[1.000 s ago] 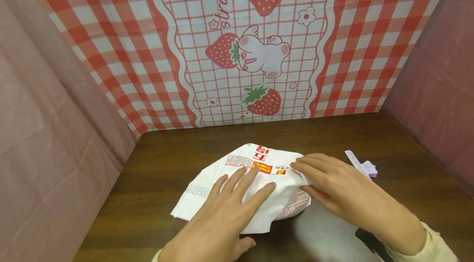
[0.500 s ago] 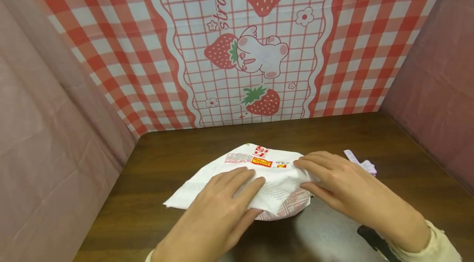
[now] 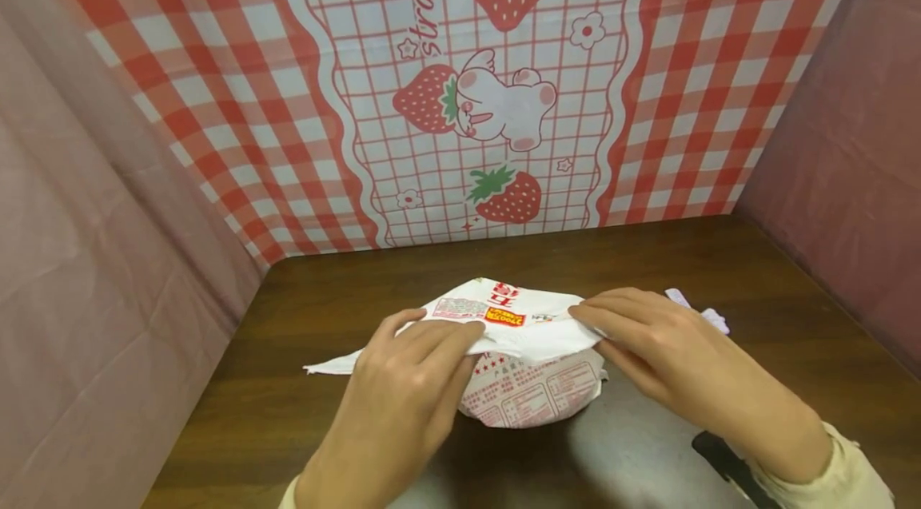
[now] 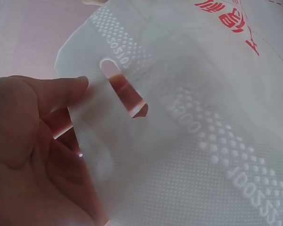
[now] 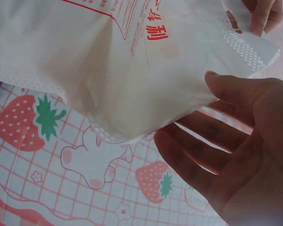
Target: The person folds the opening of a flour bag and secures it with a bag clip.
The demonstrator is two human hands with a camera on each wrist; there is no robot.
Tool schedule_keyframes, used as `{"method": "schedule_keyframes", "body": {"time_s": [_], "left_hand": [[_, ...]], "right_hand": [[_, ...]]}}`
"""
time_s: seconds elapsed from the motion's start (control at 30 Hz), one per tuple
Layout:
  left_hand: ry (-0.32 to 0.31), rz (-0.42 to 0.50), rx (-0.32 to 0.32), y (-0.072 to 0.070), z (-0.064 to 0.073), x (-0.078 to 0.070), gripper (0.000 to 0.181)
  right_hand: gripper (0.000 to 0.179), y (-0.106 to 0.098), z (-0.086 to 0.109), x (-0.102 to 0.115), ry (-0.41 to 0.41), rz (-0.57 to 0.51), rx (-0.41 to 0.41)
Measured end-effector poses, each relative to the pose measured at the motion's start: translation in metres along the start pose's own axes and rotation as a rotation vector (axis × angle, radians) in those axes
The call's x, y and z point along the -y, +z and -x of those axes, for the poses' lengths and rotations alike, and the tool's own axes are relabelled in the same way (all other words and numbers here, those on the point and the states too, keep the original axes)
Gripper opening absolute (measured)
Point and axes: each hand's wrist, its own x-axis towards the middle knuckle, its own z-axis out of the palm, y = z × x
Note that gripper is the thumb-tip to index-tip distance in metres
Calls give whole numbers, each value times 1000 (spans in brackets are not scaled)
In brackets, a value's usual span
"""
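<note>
A white bag (image 3: 536,333) with red print lies folded on the table below both hands, its underside covered in small red print. My left hand (image 3: 403,381) grips its near edge on the left; in the left wrist view the thumb (image 4: 68,92) lies on one face, beside an oblong handle slot and embossed dots, with fingers showing through the slot. On the right, my right hand (image 3: 669,349) pinches the bag's edge. In the right wrist view its thumb (image 5: 226,87) is above the edge and its fingers (image 5: 203,146) are behind. The bag's inside is hidden.
A lavender strip-like item (image 3: 714,320) lies on the brown table (image 3: 345,277) behind the right hand. A black band (image 3: 727,461) shows beneath the right wrist. Behind stands a strawberry-print cloth (image 3: 496,93), with pink cloth (image 3: 108,253) at the sides.
The left hand has gone from lying spread on the bag to gripping its near edge, lifting it away and uncovering the printed underside. The right hand has hardly moved.
</note>
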Motion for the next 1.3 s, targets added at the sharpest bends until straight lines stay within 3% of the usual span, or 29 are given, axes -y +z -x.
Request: {"method": "schedule_keyframes", "body": {"time_s": [0.4, 0.73, 1.0, 1.17, 1.3], "left_hand": [[0, 33, -59, 5, -2, 3, 16], [-16, 23, -148, 6, -5, 9, 9], [9, 18, -272, 13, -10, 7, 16], [6, 8, -244, 10, -28, 12, 14], [18, -21, -227, 8, -49, 23, 10]], "right_hand": [[48, 2, -3, -9, -20, -34, -117], [36, 10, -12, -17, -127, -39, -305], [35, 11, -14, -22, -124, -36, -310], [34, 11, -8, -25, -89, -51, -306], [35, 8, -5, -27, -21, -80, -240]]}}
